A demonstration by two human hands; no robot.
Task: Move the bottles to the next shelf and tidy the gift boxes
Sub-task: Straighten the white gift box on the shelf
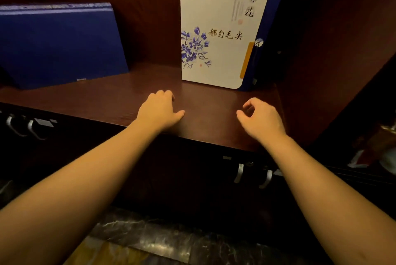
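A white gift box (216,29) with blue flowers and calligraphy stands upright at the back right of the dark wooden shelf (128,97), its blue side against the cabinet wall. A plain blue gift box (57,44) leans tilted at the back left. My left hand (159,109) hovers over the shelf's front, fingers curled, holding nothing. My right hand (260,118) hangs beside it to the right, fingers loosely bent and apart, empty. Both hands are a short way in front of the white box, not touching it. No bottles are in view.
The cabinet's right wall (321,61) closes in the shelf. Below the shelf edge are dark cabinet doors with metal handles on the left (32,127) and on the right (252,173). A marble floor (139,241) lies underneath.
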